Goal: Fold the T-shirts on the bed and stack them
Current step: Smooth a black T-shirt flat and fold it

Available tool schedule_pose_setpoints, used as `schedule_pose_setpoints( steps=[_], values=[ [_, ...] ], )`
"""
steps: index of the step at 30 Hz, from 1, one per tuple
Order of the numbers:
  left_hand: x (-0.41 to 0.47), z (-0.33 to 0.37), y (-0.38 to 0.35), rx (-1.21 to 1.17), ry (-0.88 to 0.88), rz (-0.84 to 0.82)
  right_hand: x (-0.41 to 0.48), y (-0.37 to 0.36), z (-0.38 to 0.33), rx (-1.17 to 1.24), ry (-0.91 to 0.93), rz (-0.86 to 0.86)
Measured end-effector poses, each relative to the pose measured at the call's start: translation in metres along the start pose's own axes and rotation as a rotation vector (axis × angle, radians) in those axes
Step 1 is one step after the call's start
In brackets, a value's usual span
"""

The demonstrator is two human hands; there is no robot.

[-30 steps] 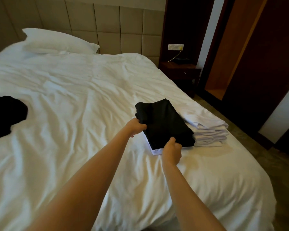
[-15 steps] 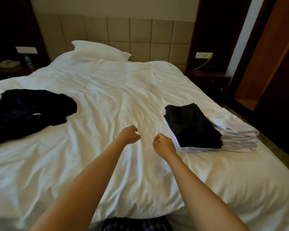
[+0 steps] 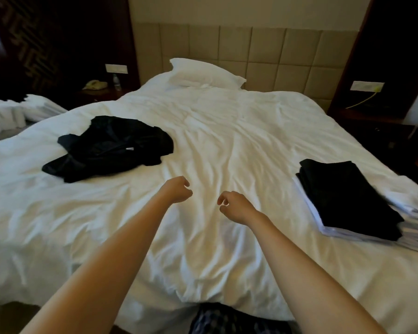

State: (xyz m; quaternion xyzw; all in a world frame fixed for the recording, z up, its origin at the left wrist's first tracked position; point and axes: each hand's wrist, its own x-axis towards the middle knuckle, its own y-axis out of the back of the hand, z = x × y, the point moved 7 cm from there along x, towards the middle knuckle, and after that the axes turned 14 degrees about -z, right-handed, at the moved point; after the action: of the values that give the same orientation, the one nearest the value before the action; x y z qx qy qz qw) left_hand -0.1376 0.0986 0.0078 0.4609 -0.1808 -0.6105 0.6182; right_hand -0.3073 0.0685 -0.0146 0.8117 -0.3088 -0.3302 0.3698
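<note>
**Folded shirt released onto stack; one dark heap outstanding**

A second ago both my hands gripped the folded black T-shirt [image 3: 345, 196]. It now lies released on the stack of folded white shirts [image 3: 323, 229] at the right edge of the bed [image 3: 215, 131]. My left hand [image 3: 177, 192] and right hand [image 3: 235, 206] have drawn back over the middle of the near edge, fingers loosely curled and holding nothing. I judge that garment finished.

The crumpled black T-shirt [image 3: 109, 147] lies unfolded toward the left edge. Whether the heap is one shirt or several, I cannot tell in its darkness.

The pillow [image 3: 205, 73] sits at the head edge, and a telephone [image 3: 94, 85] stands beyond the far left corner. Only rumpled sheet lies between my hands and the heap.
</note>
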Motion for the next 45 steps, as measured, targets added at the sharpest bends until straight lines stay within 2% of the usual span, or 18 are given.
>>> schedule_pose_setpoints(
  steps=[10, 17, 22, 25, 30, 35, 41, 43, 45],
  values=[
    [0.002, -0.109, 0.011, 0.016, 0.16, 0.027, 0.065, -0.058, -0.072, -0.034, 0.106, -0.139],
    [0.027, -0.163, 0.03, 0.081, 0.275, 0.068, 0.118, -0.081, -0.098, -0.095, 0.133, -0.154],
    [0.06, -0.172, 0.064, 0.227, 0.283, 0.157, 0.153, -0.087, -0.103, -0.145, 0.135, -0.109],
    [0.082, -0.176, 0.084, 0.291, 0.283, 0.213, 0.172, -0.094, -0.09, -0.094, 0.1, -0.135],
    [0.117, -0.186, 0.113, 0.204, 0.303, 0.392, 0.202, -0.099, -0.078, -0.072, 0.042, -0.137],
    [0.15, -0.209, 0.113, 0.113, 0.397, 0.354, 0.222, -0.101, -0.077, -0.105, 0.02, -0.189],
    [0.151, -0.222, 0.116, 0.437, 0.473, 0.398, 0.228, -0.103, -0.074, -0.128, 0.049, -0.185],
    [0.145, -0.212, 0.096, 0.53, 0.437, 0.393, 0.229, -0.104, -0.074, -0.106, 0.046, -0.199],
    [0.133, -0.201, 0.071, 0.522, 0.365, 0.425, 0.228, -0.104, -0.074, -0.092, 0.051, -0.199]
  ],
)
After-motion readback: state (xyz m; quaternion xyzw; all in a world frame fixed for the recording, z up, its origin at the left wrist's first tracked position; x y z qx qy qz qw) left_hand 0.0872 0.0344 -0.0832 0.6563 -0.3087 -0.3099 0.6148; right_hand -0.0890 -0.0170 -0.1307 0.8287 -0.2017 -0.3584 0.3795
